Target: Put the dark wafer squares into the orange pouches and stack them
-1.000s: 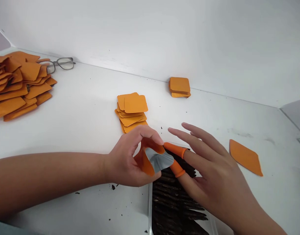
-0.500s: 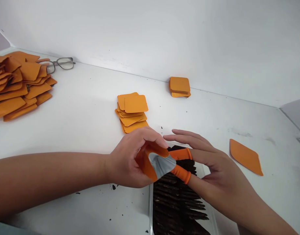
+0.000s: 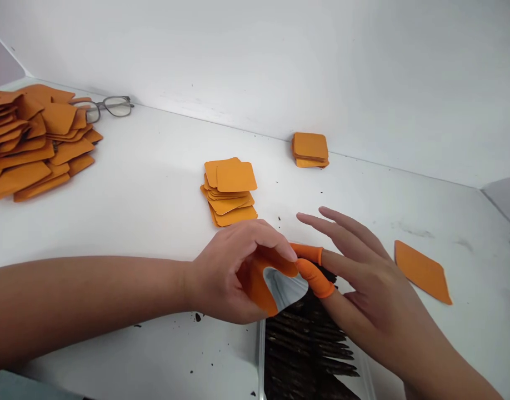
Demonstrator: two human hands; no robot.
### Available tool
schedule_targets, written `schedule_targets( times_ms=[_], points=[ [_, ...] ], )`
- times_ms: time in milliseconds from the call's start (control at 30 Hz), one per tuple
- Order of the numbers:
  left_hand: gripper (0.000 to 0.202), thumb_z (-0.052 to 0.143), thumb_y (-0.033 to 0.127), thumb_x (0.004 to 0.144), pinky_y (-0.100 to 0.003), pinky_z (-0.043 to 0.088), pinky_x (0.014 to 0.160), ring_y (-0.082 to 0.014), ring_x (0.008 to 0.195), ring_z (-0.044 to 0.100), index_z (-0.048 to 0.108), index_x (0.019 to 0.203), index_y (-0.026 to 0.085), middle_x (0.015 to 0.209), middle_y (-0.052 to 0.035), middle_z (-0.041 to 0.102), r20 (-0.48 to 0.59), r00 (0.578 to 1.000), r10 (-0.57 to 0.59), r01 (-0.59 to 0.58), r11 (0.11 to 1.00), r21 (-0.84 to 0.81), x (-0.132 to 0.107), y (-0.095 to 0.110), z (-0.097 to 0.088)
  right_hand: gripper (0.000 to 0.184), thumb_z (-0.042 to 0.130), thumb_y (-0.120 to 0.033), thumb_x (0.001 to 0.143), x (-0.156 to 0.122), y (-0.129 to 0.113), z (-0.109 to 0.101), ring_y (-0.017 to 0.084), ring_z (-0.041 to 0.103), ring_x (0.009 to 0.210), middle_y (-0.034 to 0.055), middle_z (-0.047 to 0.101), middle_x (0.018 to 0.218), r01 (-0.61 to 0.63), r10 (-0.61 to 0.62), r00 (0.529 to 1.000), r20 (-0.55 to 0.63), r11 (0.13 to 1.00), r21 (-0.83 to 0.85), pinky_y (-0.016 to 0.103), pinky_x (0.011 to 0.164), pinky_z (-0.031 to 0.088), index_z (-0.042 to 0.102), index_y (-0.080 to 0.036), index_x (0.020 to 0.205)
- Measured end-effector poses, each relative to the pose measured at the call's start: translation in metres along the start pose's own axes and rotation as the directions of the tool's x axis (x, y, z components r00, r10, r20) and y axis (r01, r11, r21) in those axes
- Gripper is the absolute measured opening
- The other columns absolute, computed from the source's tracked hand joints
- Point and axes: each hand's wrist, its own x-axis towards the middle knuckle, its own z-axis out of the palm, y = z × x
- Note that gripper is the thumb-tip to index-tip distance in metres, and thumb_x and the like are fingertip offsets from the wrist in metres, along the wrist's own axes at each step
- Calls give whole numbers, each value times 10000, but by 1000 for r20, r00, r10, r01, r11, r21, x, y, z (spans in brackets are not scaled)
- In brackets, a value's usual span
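Observation:
My left hand (image 3: 230, 272) pinches an orange pouch (image 3: 263, 283) by its mouth, holding it open so the silver lining shows. My right hand (image 3: 363, 278) is beside it; its thumb and forefinger wear orange finger cots and touch the pouch's open edge, while the other fingers are spread out. Both hands hover over a clear tray (image 3: 261, 355) filled with dark brown strips (image 3: 309, 344). What, if anything, the cotted fingertips hold cannot be made out.
A small stack of orange pouches (image 3: 230, 191) lies just beyond my hands, another stack (image 3: 310, 149) by the back wall. A big heap (image 3: 34, 139) sits far left beside eyeglasses (image 3: 111, 105). One single pouch (image 3: 424, 271) lies at right. Dark crumbs dot the white table.
My right hand's free fingers closed in toward the pouch, then spread out again. The pouch mouth is held wider open now. The view has shifted slightly.

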Motion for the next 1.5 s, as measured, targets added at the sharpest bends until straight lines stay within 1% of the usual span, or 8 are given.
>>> schedule_targets(
  times_ms=[200,400,500,667,833,933,1167,1500],
  points=[
    [368,753,128,743,-215,516,679,-98,767,599,548,1048,156,881,-20,651,-9,1000,13,-13,1000,-1,2,0,1,279,417,-281,1033,0,-15,0,324,254,1541,79,386,1605,23,-23,1000,10,998,-64,579,1114,476,629,-206,1198],
    [431,726,77,700,-209,548,685,-111,806,633,549,1082,167,924,-27,659,18,1000,-6,7,999,-44,-1,-1,0,253,419,-372,1029,0,-11,3,264,426,1456,-15,546,1482,-180,177,984,37,970,161,527,1055,553,645,-279,961],
    [444,759,115,720,-200,560,702,-103,809,633,542,1105,159,942,-33,639,2,1000,5,-5,996,-93,-1,-2,0,223,476,-410,987,0,-7,6,261,498,1394,-11,629,1372,-272,263,962,71,937,219,521,1015,578,649,-292,911],
    [424,782,146,738,-205,548,689,-102,784,621,540,1086,161,900,-26,657,-10,999,33,-34,995,-96,2,-1,1,223,528,-459,935,1,-7,10,308,518,1364,15,664,1292,-308,298,951,79,926,217,591,990,574,661,-292,872],
    [379,772,182,767,-227,542,679,-105,766,614,541,1067,159,900,-40,680,-1,998,70,-70,995,-71,2,-1,1,298,533,-519,942,0,-12,13,407,370,1474,-2,409,1593,-340,343,939,-4,933,119,678,1011,523,746,-311,958],
    [366,770,217,789,-231,553,688,-111,786,624,543,1069,159,921,-50,688,-3,996,87,-87,993,-77,3,-1,2,351,493,-537,971,0,-14,11,417,289,1515,-32,306,1643,-317,318,948,7,946,62,646,992,552,770,-331,1033],
    [380,739,150,748,-227,548,696,-111,783,632,540,1072,164,913,-40,688,-1,999,54,-54,995,-79,1,-1,2,321,492,-468,980,2,-9,5,359,332,1509,-35,432,1575,-245,241,969,62,966,78,590,1047,552,774,-316,1004],
    [563,936,343,682,-156,568,659,-64,701,621,538,1042,174,864,8,627,-51,999,17,-25,987,-158,5,-5,5,349,689,-692,837,1,-9,-5,303,530,1379,-50,525,1502,-378,310,922,234,854,358,533,1026,570,734,-438,1072]
  ],
)
